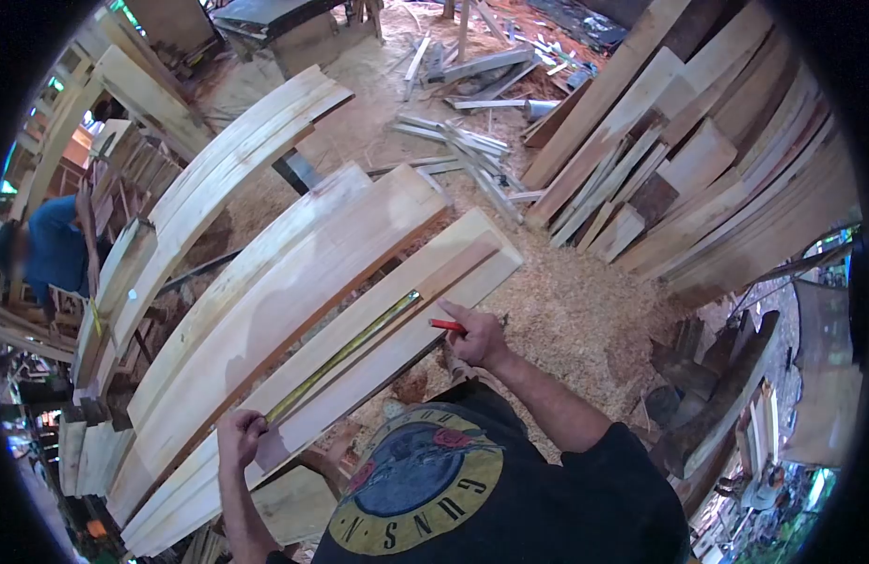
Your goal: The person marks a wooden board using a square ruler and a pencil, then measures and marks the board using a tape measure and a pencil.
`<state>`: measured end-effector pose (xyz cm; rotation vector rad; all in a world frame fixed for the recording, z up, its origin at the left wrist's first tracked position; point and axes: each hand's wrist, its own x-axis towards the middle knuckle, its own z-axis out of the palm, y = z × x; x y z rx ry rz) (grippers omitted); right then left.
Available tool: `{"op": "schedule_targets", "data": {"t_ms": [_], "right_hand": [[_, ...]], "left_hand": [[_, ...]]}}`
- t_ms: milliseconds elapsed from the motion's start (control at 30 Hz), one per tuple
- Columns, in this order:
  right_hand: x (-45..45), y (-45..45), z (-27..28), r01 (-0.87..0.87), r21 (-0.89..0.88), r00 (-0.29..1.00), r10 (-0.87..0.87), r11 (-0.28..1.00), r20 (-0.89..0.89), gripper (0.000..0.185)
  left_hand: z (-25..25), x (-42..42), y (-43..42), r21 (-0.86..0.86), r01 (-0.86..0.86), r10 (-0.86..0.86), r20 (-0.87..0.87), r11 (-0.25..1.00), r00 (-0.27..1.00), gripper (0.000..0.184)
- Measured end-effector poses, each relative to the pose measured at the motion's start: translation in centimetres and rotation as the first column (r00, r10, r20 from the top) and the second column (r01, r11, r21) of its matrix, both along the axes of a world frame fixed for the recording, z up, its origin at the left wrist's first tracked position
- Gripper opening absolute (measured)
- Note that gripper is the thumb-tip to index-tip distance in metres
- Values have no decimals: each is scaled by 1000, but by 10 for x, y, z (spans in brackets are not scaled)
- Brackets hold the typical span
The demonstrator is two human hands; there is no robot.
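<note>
A yellow tape measure (344, 359) stretches lengthwise along a pale wooden board (481, 237) in front of me. My left hand (239, 435) is closed round the near end of the tape; whether the case is inside the fist is hidden. My right hand (478, 339) rests by the board's right edge, its index finger stretched toward the tape's far end. Between its other fingers is a red pencil (447, 325), pointing left over the board. Beyond this board lies a wider plank (359, 230) with a curved outer edge.
Long curved beams (204, 193) stand at the left, where a person in a blue shirt (60, 244) works. Stacked planks (679, 160) lean at the right. Offcuts (463, 141) lie on the ground ahead, and sawdust (585, 310) covers the floor.
</note>
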<state>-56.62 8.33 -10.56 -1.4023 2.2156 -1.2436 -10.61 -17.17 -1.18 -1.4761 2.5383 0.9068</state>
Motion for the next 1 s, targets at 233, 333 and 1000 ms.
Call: {"op": "schedule_targets", "data": {"t_ms": [233, 333, 1000], "right_hand": [[1, 0, -2, 9, -5, 1000, -8, 1000, 12, 67], [0, 0, -2, 4, 9, 1000, -4, 1000, 24, 66], [1, 1, -6, -9, -24, 1000, 9, 1000, 14, 66]], "left_hand": [[-10, 7, -2, 10, -19, 19, -32, 1000, 999, 8], [-6, 3, 0, 22, -38, 39, -41, 999, 998, 8], [2, -3, 3, -24, -1, 1, -16, 1000, 1000, 8]]}}
